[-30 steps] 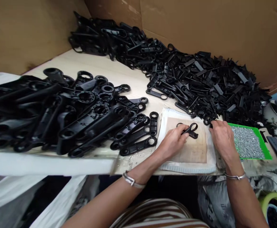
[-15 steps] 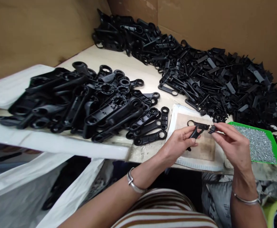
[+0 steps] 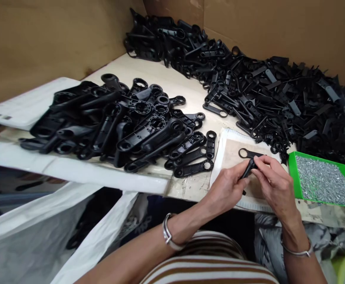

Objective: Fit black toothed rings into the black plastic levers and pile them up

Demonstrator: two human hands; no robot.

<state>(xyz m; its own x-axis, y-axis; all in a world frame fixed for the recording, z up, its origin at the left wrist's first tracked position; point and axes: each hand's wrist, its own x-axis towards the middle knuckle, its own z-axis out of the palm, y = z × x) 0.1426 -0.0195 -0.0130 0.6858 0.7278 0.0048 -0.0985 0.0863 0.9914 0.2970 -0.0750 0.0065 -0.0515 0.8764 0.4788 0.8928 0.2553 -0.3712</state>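
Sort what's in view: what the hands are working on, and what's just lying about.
In hand: left hand, right hand, both pinching a small black part; stained pad beneath.
Lying about: pile of large black arms, heap of small black parts, green tray of metal bits, white bag.

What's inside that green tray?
The green tray holds a heap of tiny silvery metal bits, too small to tell which kind. They cover its floor, so anything beneath them is hidden.
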